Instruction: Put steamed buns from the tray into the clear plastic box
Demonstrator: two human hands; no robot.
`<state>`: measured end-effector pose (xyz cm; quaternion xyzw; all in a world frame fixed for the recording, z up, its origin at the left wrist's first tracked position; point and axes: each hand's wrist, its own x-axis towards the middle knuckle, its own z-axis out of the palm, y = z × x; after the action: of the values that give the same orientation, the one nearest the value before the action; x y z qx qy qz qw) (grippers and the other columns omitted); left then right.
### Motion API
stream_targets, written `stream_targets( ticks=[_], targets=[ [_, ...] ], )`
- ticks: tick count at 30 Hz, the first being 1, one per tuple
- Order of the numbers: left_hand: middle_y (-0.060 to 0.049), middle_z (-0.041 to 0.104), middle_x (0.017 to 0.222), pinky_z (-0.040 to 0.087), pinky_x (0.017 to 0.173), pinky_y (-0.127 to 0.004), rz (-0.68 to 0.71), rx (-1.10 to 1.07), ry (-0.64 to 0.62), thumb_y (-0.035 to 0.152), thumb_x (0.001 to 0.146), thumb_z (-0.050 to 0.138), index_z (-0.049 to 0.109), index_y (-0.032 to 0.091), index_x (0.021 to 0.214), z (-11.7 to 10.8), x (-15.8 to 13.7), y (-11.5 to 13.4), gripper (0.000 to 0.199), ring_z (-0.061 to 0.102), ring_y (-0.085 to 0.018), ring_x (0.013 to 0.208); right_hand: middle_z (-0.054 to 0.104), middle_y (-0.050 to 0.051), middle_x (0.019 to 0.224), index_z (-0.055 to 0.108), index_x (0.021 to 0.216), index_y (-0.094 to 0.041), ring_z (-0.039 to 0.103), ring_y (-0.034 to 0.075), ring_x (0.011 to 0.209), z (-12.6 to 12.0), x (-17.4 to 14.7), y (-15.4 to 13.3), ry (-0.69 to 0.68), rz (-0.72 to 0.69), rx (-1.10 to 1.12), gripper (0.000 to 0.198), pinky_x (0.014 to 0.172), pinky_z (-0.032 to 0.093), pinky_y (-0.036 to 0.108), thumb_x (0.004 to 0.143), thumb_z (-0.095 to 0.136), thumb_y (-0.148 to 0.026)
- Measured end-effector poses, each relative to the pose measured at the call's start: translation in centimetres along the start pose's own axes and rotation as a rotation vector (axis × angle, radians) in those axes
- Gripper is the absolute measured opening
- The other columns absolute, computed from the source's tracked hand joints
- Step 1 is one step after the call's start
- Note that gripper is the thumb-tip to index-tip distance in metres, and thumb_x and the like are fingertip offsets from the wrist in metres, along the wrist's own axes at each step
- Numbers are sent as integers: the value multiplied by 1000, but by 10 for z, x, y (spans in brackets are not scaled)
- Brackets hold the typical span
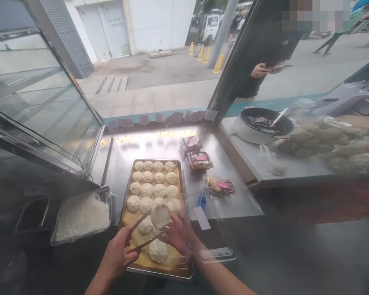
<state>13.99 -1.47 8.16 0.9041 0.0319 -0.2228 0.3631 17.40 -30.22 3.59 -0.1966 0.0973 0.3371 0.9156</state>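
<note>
My left hand [118, 256] grips metal tongs [143, 231], and the tongs pinch one white steamed bun [160, 215] lifted above the near end of a metal tray [183, 176]. The tray carries several rows of white buns [153, 184] on yellow paper. My right hand [180, 233] is beside the lifted bun and holds an open clear plastic clamshell box [213, 246]. Its lid stands up to the right. Another bun [158, 250] lies just below my right hand, at the box's edge.
A foil tray of white rice [81, 215] sits left of the bun tray. Packed snack boxes [199, 160] [219, 185] lie on the steel counter. A white cooker pot [260, 125] and bagged buns [326, 145] stand at the right. A person [261, 69] waits outside the open window.
</note>
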Motion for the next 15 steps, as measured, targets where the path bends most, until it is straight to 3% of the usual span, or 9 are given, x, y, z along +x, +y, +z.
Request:
stream_targets(
  ticks=[4,7,11,13,15],
  targets=[
    [2,75,113,57,88,-28,-30,70,22,29,77,69,63,34,137,-7,-9,-6,61,70,-21,97,72,10,137,52,155,-32,70,27,114,3,-14,-1,10,0,-35,73,89,54,41,95,67,-71],
    [2,75,112,55,90,-27,-1,167,66,22,74,67,61,34,139,-18,-21,-1,66,70,-19,96,73,9,131,54,152,-31,70,27,113,1,-22,0,-8,42,32,72,90,54,42,95,65,-73],
    [1,74,114,57,87,-30,-67,299,168,36,84,72,55,33,145,-28,-30,-11,63,71,-21,96,74,8,130,58,146,-32,68,28,117,-8,-40,-9,19,-9,168,73,94,53,44,88,75,-72],
    [-4,74,119,57,87,-35,-104,527,71,35,86,75,57,29,146,-19,-31,-26,63,73,-25,101,73,8,132,58,146,-31,67,28,119,-16,-53,-21,69,-63,193,76,98,52,45,85,79,-71],
    [-10,73,125,58,90,-40,-131,734,-107,27,84,78,62,22,142,2,-30,-39,60,74,-30,108,73,7,134,57,147,-32,66,29,122,-27,-67,-35,133,-103,199,78,103,51,46,84,81,-70]
  ],
)
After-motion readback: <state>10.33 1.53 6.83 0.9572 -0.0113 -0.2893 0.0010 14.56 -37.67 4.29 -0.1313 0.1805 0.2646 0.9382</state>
